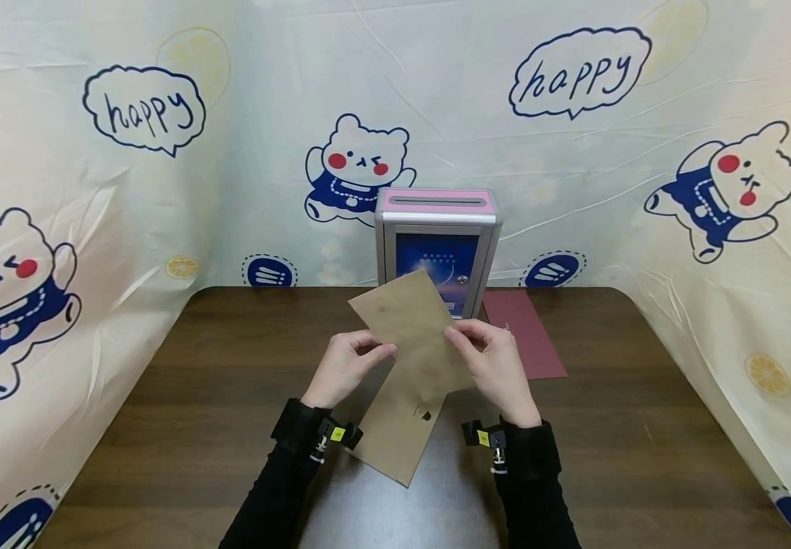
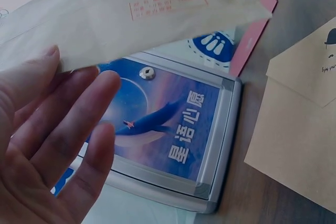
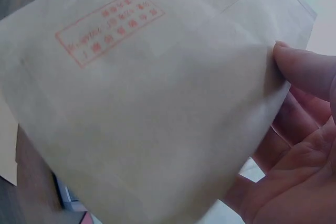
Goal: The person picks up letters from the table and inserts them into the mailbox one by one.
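Above the table, a tan paper envelope (image 1: 414,320) is held up at a tilt between both hands. My left hand (image 1: 348,367) pinches its left edge, thumb on the near face and fingers behind. The right hand (image 1: 494,362) pinches the opposite edge with the thumb in front. A red printed stamp (image 3: 110,29) shows on the envelope in both wrist views. Below it on the table lies a brown envelope (image 1: 395,450) with a pointed flap and a small black print, partly hidden by the held one.
A silver-framed box (image 1: 494,236) with a pink slotted top, a lock and a blue whale picture stands at the table's back edge. Beside it on the right lies a dark red flat envelope or card (image 1: 532,343). A printed curtain (image 1: 258,152) surrounds the wooden table (image 1: 217,427).
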`<state>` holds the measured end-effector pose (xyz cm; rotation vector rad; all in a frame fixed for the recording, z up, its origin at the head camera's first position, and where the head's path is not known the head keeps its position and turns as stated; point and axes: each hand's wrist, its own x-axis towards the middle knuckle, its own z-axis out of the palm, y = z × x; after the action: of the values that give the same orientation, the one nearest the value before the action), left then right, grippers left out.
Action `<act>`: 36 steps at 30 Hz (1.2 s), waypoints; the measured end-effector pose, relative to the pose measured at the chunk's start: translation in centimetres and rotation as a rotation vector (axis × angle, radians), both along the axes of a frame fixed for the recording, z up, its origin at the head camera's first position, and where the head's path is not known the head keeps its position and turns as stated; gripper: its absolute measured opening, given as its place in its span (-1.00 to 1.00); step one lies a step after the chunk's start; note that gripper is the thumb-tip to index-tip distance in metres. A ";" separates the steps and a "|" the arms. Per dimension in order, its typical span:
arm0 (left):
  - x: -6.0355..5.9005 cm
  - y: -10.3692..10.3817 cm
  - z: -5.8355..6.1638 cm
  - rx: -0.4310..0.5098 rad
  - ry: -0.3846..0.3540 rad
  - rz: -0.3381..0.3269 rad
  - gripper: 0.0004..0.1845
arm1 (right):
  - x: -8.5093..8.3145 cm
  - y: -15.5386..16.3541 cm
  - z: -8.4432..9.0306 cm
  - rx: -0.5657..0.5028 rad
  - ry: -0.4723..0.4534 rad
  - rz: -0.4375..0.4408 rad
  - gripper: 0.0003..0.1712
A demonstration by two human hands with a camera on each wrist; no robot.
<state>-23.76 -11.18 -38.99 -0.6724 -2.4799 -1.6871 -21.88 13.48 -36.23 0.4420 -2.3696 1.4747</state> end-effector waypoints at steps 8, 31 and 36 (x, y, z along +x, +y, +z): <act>-0.6 0.0 -0.3 -0.009 0.104 0.055 -0.83 | -0.7 0.2 -1.1 -0.017 -0.049 0.006 -0.81; -7.0 -0.2 10.6 -0.231 0.267 0.027 -0.84 | -8.2 2.2 8.0 0.063 -0.135 0.201 -0.69; -8.1 0.0 14.4 -0.254 0.287 0.044 -0.86 | -9.8 2.2 11.8 0.027 -0.126 0.206 -0.69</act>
<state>-31.90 -11.20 -24.55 -0.8110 -2.4968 -1.1747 -31.69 15.73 -24.42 0.6336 -2.5081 1.6039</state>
